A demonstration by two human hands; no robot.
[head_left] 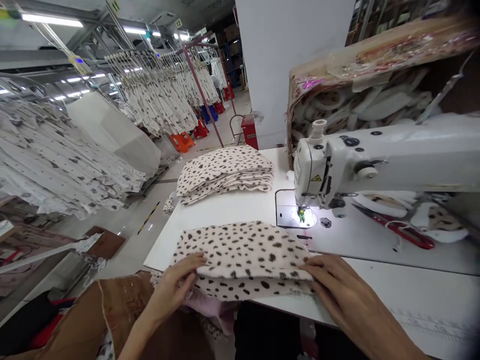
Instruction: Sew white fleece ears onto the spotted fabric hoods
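Left hand (174,286): fingers (192,263) extended, open, flat on the folded spotted fleece panel (243,255), no pinch visible. Right hand (347,295): fingers (318,266) also open, pressing the panel's other end. Two-sided contact looks meant to keep the layers aligned. Panel sits on the white surface (221,216) at the near edge, just left of the sewing machine (337,167) and its lit needle plate (290,215). Spotted stack (224,175) lies farther back, seemingly placed within reach. Red-handled shears (397,231) rest right of the needle plate.
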